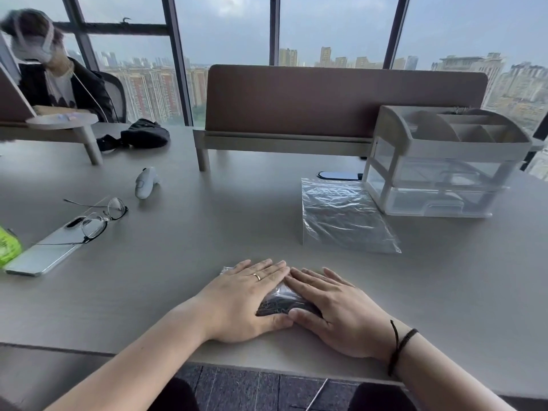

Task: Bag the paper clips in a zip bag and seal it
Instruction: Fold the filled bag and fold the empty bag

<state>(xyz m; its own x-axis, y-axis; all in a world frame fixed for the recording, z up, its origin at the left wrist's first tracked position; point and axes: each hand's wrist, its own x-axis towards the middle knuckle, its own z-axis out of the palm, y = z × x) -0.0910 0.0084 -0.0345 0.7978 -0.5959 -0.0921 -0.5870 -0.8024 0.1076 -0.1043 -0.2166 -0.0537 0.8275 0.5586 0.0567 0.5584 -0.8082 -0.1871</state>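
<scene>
Item: small clear plastic zip bag of dark paper clips (281,301), lying on the grey bench (207,232) under both hands. Left hand (249,298) and right hand (335,312), fingers straight, press it flat, probably expelling air for sealing. Spare empty clear zip bag (341,215) lies beyond the right hand.

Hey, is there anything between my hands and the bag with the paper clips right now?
Nothing visible. Your left hand and right hand both lie flat right on the filled zip bag.

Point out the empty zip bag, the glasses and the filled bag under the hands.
empty zip bag (344,216): head view, middle of its clear film.
glasses (94,224): head view, nearer lens.
filled bag (278,301): head view, dark contents between both hands.
</scene>
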